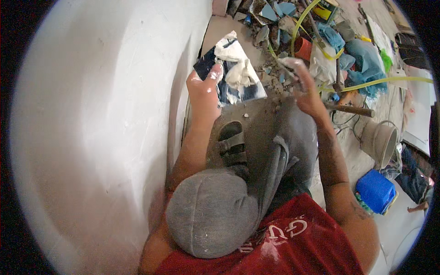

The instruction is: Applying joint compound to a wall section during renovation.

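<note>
My left hand (pixel 205 89) grips a dark square board (pixel 250 91) by its left side, thumb on top. Thick white paste (pixel 233 51) lies heaped and smeared over the board. Just right of the board, my right hand (pixel 302 87) is closed round a small tool (pixel 286 65) coated in white paste; its shape is hard to make out. Both hands have white smears on them.
A white wall (pixel 101 128) rises at my left. Broken tile rubble (pixel 268 11) lies ahead. To my right are blue plastic bags (pixel 364 62), a yellow hose (pixel 389 82), a wooden handle (pixel 357 111), a bucket (pixel 380 140) and a blue container (pixel 373 188). My sandalled foot (pixel 231 140) is below the board.
</note>
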`<state>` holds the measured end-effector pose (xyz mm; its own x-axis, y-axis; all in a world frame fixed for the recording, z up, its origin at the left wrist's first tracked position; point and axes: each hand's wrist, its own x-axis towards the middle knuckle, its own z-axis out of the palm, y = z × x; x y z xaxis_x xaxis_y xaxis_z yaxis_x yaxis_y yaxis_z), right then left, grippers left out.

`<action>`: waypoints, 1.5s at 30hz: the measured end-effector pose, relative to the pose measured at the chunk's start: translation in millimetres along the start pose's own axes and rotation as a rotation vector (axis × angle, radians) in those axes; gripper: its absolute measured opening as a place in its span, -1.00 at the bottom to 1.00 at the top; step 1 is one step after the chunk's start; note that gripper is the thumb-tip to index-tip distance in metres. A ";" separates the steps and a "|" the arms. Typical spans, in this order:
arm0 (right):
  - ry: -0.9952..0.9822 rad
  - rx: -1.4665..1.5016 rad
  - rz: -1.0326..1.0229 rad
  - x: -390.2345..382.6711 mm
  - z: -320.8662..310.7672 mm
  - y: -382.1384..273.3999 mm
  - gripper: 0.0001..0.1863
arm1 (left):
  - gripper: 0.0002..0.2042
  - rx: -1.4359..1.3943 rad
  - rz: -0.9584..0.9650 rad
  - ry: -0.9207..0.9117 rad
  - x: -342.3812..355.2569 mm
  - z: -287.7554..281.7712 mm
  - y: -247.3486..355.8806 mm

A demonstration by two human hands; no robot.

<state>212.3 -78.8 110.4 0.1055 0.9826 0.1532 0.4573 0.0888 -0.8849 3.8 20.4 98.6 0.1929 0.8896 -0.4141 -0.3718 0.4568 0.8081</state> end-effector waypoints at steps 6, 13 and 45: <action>-0.267 -0.276 0.064 10.3 0.4 -79.9 -0.31 | -0.85 0.121 0.111 0.031 6.2 -2.2 -10.8; -0.268 -0.241 0.046 5.9 27.9 -59.4 -0.33 | -0.88 0.283 0.168 -0.019 5.0 0.3 -15.0; 0.064 1.328 0.674 -8.6 7.3 24.1 -0.48 | -0.84 0.095 -0.393 -0.024 10.8 -59.4 -138.5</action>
<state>216.0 -83.9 84.5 0.0185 0.8928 -0.4500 -0.8064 -0.2528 -0.5347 3.5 -33.1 -42.6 0.3250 0.6463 -0.6904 -0.1798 0.7589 0.6259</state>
